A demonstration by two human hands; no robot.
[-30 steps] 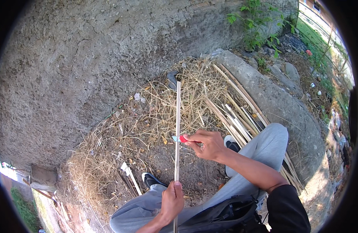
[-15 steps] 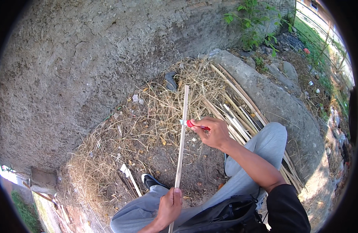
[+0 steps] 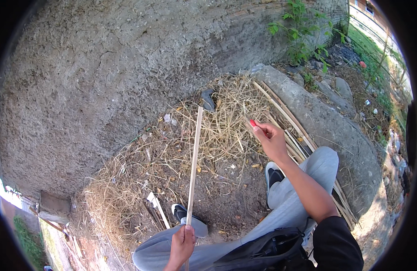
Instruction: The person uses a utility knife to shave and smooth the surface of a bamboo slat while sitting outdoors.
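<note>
My left hand (image 3: 182, 241) is closed around the lower part of a long, pale bamboo strip (image 3: 195, 158), which stands nearly upright and leans slightly right at its top. To the right and higher up, my right hand (image 3: 271, 139) grips a small knife with a red handle (image 3: 253, 123). Its thin blade points up and to the left, apart from the strip, over the straw. Most of the handle is hidden by my fingers.
Dry straw and shavings (image 3: 229, 101) cover the ground by a rough grey wall (image 3: 104, 77). More strips (image 3: 287, 113) lie along a big stone slab (image 3: 348, 144) at right. A dark bag (image 3: 262, 250) rests on my lap. A few pieces (image 3: 159, 210) lie near my left foot.
The knife has come off the strip, and my right hand has moved right and up with it. The strip, held in my left hand, has shifted left.
</note>
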